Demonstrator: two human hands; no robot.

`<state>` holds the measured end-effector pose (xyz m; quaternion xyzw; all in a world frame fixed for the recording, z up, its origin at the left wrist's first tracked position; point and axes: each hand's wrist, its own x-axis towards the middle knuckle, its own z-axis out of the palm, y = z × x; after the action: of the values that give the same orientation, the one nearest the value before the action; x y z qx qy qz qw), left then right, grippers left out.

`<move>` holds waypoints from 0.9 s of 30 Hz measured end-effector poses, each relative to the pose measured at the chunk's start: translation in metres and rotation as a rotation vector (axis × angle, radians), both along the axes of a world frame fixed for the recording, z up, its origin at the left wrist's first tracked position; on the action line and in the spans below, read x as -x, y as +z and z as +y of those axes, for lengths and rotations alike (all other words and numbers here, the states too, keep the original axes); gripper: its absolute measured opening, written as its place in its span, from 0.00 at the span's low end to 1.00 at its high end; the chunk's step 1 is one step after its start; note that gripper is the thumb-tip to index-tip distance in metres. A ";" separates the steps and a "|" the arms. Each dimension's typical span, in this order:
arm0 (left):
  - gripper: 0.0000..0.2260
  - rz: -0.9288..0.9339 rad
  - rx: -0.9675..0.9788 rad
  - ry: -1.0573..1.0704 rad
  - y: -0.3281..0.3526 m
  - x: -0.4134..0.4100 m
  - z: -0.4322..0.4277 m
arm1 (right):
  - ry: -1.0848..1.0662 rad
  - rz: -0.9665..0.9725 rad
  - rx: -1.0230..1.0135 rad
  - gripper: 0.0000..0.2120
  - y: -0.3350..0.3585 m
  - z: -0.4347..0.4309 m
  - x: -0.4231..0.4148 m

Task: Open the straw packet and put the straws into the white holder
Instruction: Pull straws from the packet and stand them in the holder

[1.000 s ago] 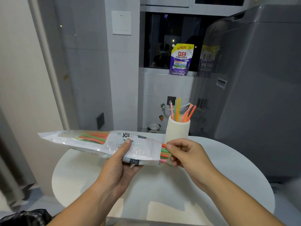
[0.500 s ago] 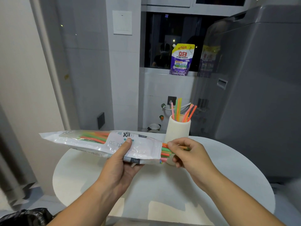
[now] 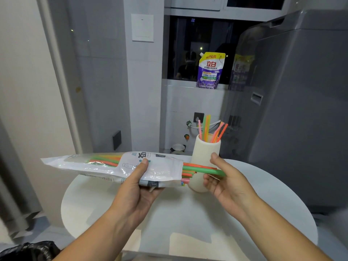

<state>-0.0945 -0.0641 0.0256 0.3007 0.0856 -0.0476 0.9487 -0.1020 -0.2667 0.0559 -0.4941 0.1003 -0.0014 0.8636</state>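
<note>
Two bare hands met over a round white table (image 3: 244, 213) in the lower half of the frame. The left hand (image 3: 139, 187) gripped the straw packet (image 3: 105, 166) near its open right end, thumb pressed flat on the top face and fingers curled beneath it. That packet lay nearly level above the table, its sealed end reaching toward the left of the frame, with orange and green straws showing through the clear plastic. From the open mouth at centre, a bunch of straws (image 3: 188, 175) stuck out a short way. One green straw (image 3: 203, 169) and an orange one just above it stood out much farther to the right. The right hand (image 3: 226, 183) closed on the green straw's far end, holding it between thumb and fingers, palm turned partly up.

Just behind those drawn-out straws, right of centre, the white holder (image 3: 206, 157) stood upright on the table, its lower part partly hidden by the straws and the right hand. Several straws already stood in it, pink, green, yellow and orange, fanning out above the rim.

In the upper middle of the frame a purple and yellow pouch (image 3: 210, 71) sat on a window ledge. A grey appliance (image 3: 301, 110) filled the right side. A black bag (image 3: 28, 251) showed in the lower left corner.
</note>
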 end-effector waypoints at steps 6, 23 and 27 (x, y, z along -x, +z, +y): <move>0.19 -0.010 0.018 0.040 0.004 -0.002 0.008 | -0.001 -0.036 0.117 0.29 -0.019 0.013 0.004; 0.16 0.000 -0.001 0.015 0.001 0.002 0.003 | -0.211 -0.082 0.097 0.08 -0.010 0.032 -0.009; 0.12 0.009 -0.017 0.035 0.002 0.001 0.004 | -0.236 -0.158 0.138 0.10 -0.003 0.022 -0.011</move>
<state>-0.0954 -0.0602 0.0273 0.3072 0.0954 -0.0315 0.9463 -0.0907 -0.2448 0.0525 -0.5352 0.0894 -0.1487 0.8267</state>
